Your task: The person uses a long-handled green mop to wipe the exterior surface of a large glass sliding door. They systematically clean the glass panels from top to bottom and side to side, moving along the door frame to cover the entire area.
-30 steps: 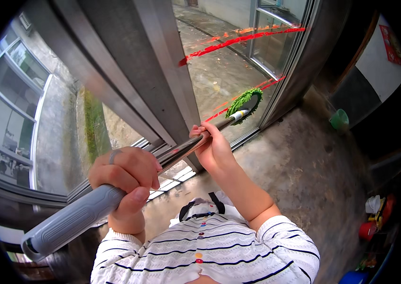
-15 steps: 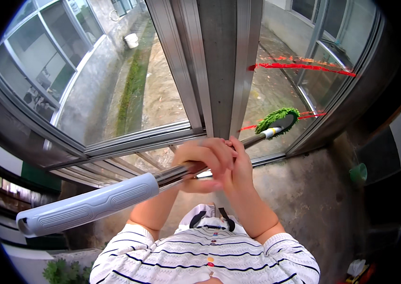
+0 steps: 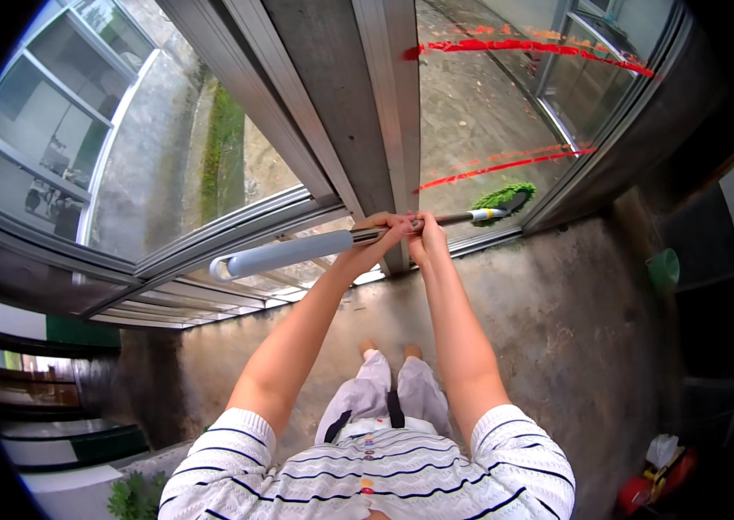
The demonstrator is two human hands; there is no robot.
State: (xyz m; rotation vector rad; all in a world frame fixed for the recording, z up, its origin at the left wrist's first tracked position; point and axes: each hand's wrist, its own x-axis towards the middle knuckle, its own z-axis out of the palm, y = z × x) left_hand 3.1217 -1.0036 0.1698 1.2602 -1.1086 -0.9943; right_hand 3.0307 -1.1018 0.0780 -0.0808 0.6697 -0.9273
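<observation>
Looks like a home's enclosed balcony or porch: bare concrete floor [image 3: 558, 303], tall metal-framed sliding windows [image 3: 367, 104] overlooking an outside yard with a grass strip [image 3: 221, 147], a green bucket [image 3: 663, 267], household clutter in the corner [image 3: 662, 472].

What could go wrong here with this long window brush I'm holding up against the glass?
Both the left hand and right hand grip the pole close together near its middle, so the long grey handle end sticks out unsupported and might swing into the window frame. The green brush head sits low by the glass edge; pushing hard could make it slip off onto the metal sill.
</observation>
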